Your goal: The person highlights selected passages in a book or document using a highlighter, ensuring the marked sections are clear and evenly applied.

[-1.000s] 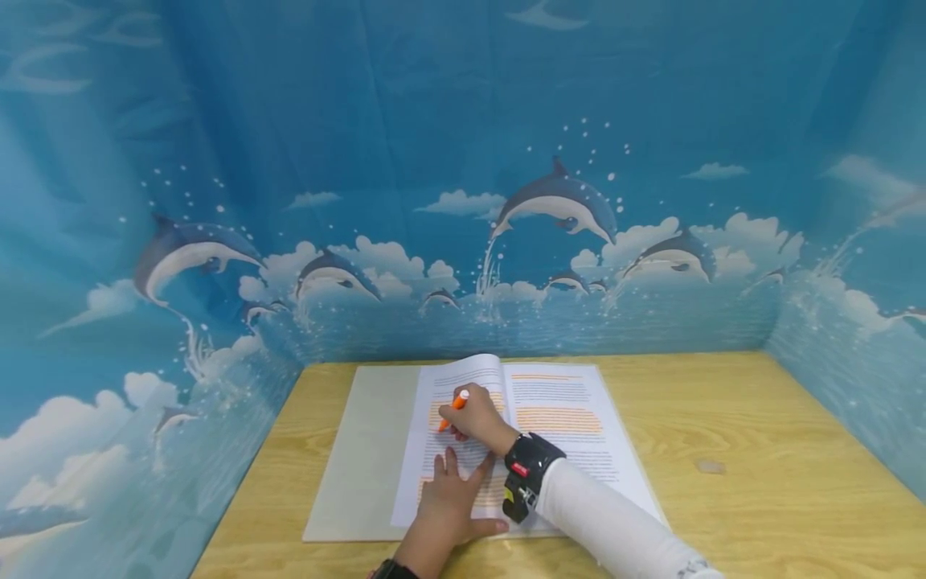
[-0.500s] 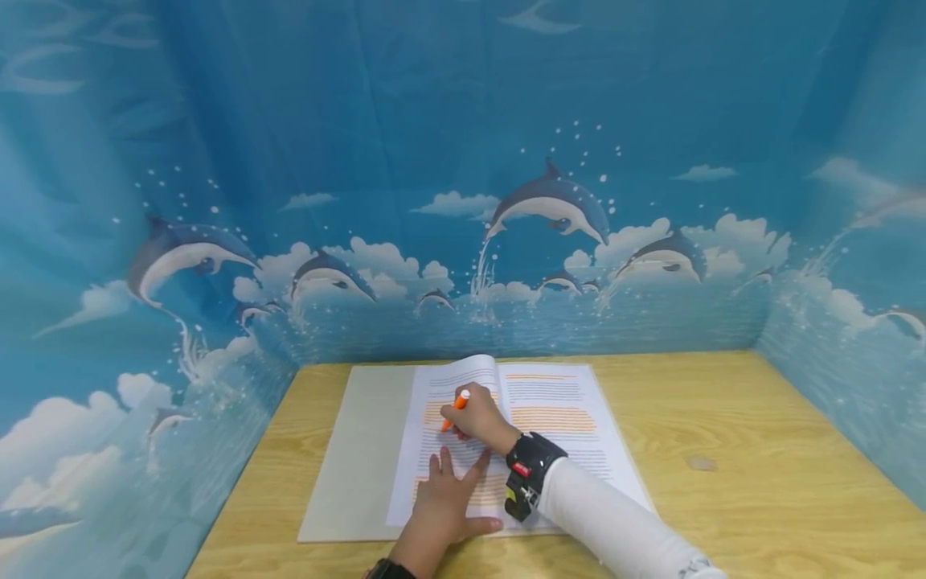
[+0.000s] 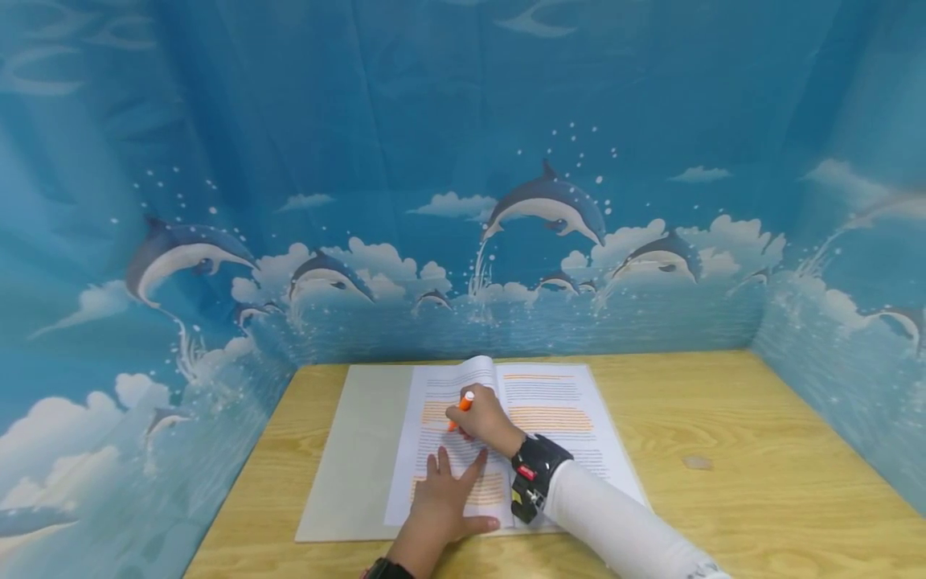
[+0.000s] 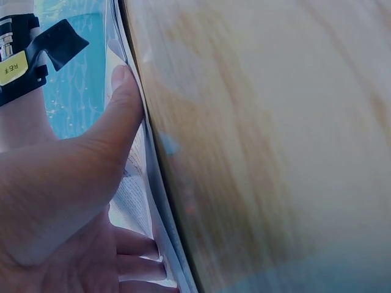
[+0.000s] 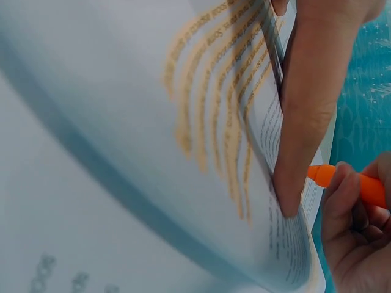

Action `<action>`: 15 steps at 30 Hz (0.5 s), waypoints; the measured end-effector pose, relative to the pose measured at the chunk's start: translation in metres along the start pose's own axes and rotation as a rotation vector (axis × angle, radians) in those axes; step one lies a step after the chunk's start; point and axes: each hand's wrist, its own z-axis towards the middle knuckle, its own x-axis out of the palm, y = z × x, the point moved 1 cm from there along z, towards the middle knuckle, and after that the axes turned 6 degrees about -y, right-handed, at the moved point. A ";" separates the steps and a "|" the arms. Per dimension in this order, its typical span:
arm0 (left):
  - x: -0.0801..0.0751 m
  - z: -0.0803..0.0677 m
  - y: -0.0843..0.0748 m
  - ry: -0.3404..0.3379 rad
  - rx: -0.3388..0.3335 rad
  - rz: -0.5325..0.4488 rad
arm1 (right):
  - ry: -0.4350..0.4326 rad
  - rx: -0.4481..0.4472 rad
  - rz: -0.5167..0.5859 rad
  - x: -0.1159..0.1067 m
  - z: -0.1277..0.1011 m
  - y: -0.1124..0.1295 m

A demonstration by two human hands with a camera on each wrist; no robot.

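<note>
An orange highlighter with a white end is pinched in my right hand, its tip down at the left page. In the right wrist view the highlighter sits between thumb and fingers. The open book lies on the table, printed text on both pages, several lines marked orange. My left hand rests spread on the lower left page, fingers straight, just below the right hand. In the left wrist view the left thumb lies along the book's edge.
The wooden table extends to the right of the book, with a small pale patch on it. A pale cover shows left of the pages. A blue dolphin-print curtain encloses the back and sides.
My right hand with the highlighter has slid slightly to the right along the left page. The left hand stays in place on the page. The whole head view has shifted a little.
</note>
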 end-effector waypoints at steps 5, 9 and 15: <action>0.002 0.000 0.001 -0.003 -0.004 -0.006 | -0.016 -0.050 -0.042 -0.001 -0.002 -0.001; 0.003 0.000 0.002 -0.004 -0.012 -0.016 | -0.016 -0.077 -0.057 -0.002 -0.005 0.001; 0.004 0.001 0.002 -0.009 -0.005 0.001 | -0.022 -0.091 -0.080 -0.005 -0.008 0.003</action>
